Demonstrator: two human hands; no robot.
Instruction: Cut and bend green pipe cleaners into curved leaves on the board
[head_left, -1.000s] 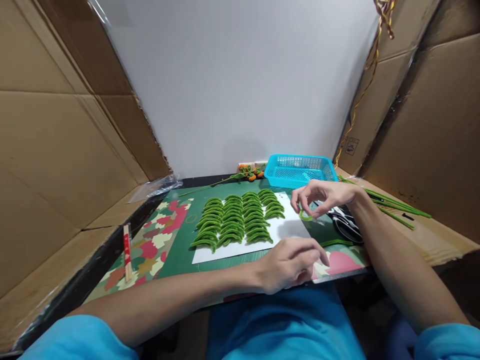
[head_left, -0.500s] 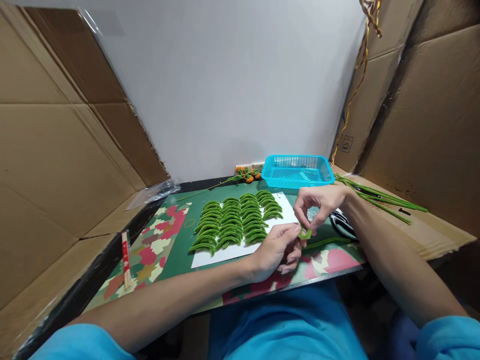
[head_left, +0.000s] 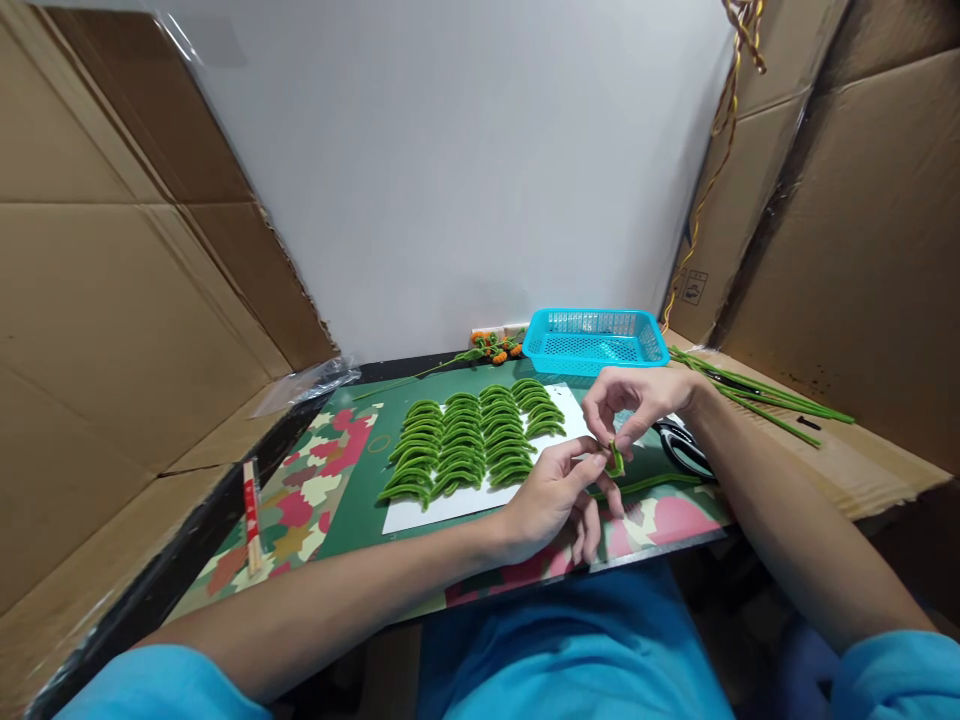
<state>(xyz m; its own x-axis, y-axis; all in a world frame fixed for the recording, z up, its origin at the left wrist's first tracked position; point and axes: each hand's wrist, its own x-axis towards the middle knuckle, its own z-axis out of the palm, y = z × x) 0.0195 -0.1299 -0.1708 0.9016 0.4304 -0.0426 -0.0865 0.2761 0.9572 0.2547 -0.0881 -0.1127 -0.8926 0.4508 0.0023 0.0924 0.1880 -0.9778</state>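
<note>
A short, bent piece of green pipe cleaner point(head_left: 616, 461) is held up over the front right of the mat. My right hand point(head_left: 637, 400) pinches its upper end between thumb and fingertips. At its left side my left hand point(head_left: 559, 490) closes thumb and forefinger on it, while the other fingers hang loosely apart; the exact contact is partly hidden. Left of my hands, several curved green pipe cleaner pieces point(head_left: 461, 440) lie in columns on a white sheet point(head_left: 409, 516). Below my right hand, a longer green pipe cleaner point(head_left: 660, 482) rests on the mat.
Black-handled scissors point(head_left: 682, 450) lie beside my right wrist. A blue basket point(head_left: 592, 365) stands behind, near orange-and-green craft flowers point(head_left: 495, 347). Green stems point(head_left: 765, 395) rest on cardboard at right; wrapped chopsticks point(head_left: 252, 520) lie at left. Cardboard walls stand on both sides.
The held piece has turned from a sideways curve to a more upright, folded shape. My left hand's lower fingers have uncurled, and my right hand has shifted slightly left.
</note>
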